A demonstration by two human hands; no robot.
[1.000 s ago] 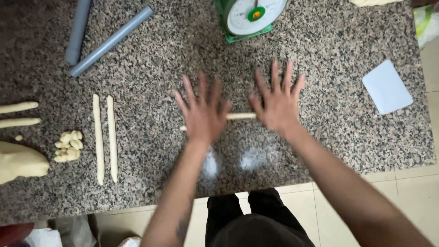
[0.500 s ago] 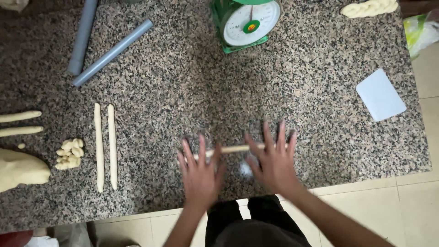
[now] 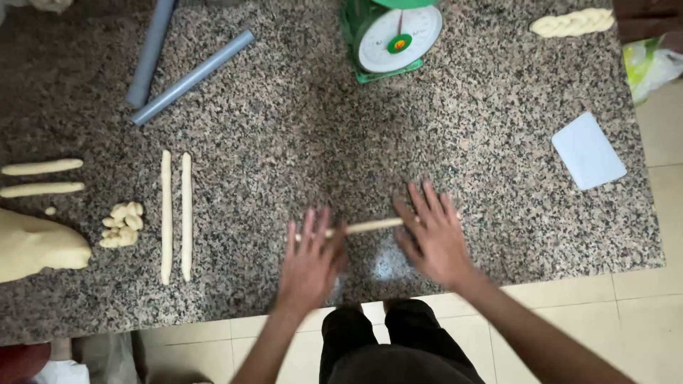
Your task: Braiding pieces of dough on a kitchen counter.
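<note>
A thin pale dough rope (image 3: 368, 227) lies across the speckled granite counter (image 3: 299, 135) near its front edge. My left hand (image 3: 309, 262) rests flat on the rope's left end, fingers spread. On the right end my right hand (image 3: 432, 235) presses down the same way, palm flat. Only the middle stretch of the rope shows between the two hands.
Two finished long dough ropes (image 3: 176, 213) lie side by side at the left, beside a pile of small dough bits (image 3: 122, 224), two shorter ropes (image 3: 41, 178) and a dough lump (image 3: 35, 245). Two grey pipes (image 3: 171, 64), a green scale (image 3: 391, 32), a braided dough (image 3: 571, 23) and a white scraper (image 3: 588, 150) lie farther off.
Both hands have rolled the dough rope back toward the counter's front edge, from the middle of the counter. The hands now sit a little wider apart.
</note>
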